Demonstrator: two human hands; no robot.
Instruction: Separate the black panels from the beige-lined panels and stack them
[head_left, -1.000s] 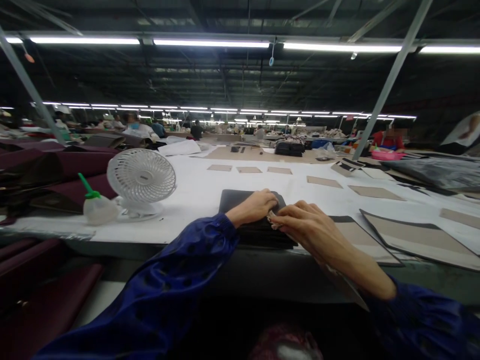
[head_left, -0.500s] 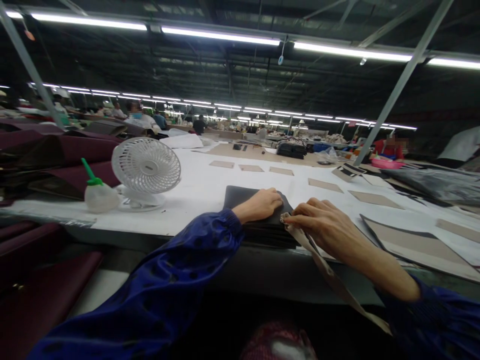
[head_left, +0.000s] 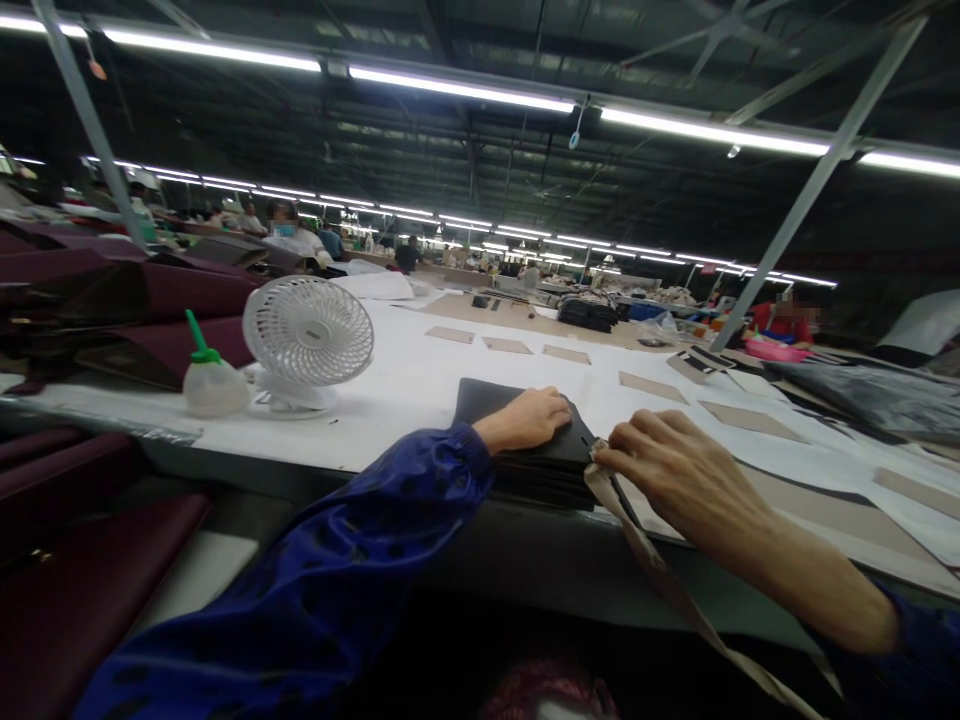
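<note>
A stack of black sheets point(head_left: 495, 400) lies at the near edge of the white table point(head_left: 405, 385). My left hand point(head_left: 529, 418) rests on top of the stack with fingers curled, pressing it down. My right hand point(head_left: 664, 462) pinches the end of a long beige strip point(head_left: 660, 575) at the stack's right corner. The strip trails down and to the right, off the table edge toward me. Both my sleeves are shiny blue.
A white desk fan point(head_left: 307, 340) and a bottle with a green nozzle point(head_left: 210, 380) stand at the left. Maroon material point(head_left: 112, 310) is piled beyond them. Beige cards point(head_left: 649, 385) lie across the table. Grey-bordered panels point(head_left: 817, 490) sit at the right. Other people work far off.
My right hand has drawn the beige strip away from the stack, to the right, and more of it hangs below the table edge. The left hand stays on the stack.
</note>
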